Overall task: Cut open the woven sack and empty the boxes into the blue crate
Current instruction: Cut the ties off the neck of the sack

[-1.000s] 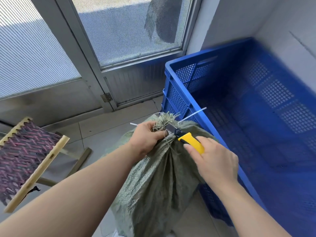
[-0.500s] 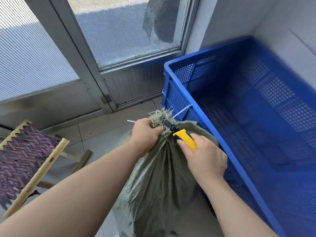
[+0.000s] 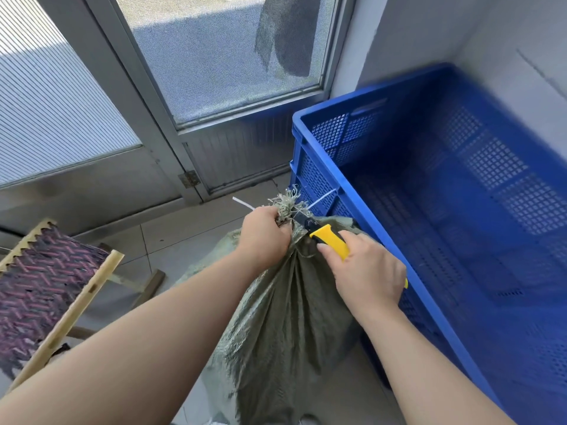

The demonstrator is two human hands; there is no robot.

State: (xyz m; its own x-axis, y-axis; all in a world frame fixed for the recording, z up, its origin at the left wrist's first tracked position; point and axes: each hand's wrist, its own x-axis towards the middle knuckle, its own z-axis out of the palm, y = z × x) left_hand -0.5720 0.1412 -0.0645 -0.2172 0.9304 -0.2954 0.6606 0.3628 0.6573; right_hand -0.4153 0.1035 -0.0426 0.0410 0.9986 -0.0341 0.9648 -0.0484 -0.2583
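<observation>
A grey-green woven sack point(image 3: 285, 317) stands on the tiled floor against the blue crate point(image 3: 346, 191). Its frayed top is gathered and tied with a white zip tie point(image 3: 322, 199). My left hand point(image 3: 267, 233) grips the gathered neck just below the frayed end. In my right hand point(image 3: 368, 271) is a yellow-handled utility knife point(image 3: 329, 237), whose black blade end touches the neck at the tie. The crate's perforated inside looks empty. No boxes show; the sack hides its contents.
A low wooden stool with a purple woven seat point(image 3: 46, 286) stands at the left. A metal-framed screen door point(image 3: 221, 87) and panels close off the far side. A grey wall runs behind the crate on the right.
My right hand has pushed the knife left and up toward the sack's tied neck. The left hand keeps its grip on the neck. The view has shifted slightly.
</observation>
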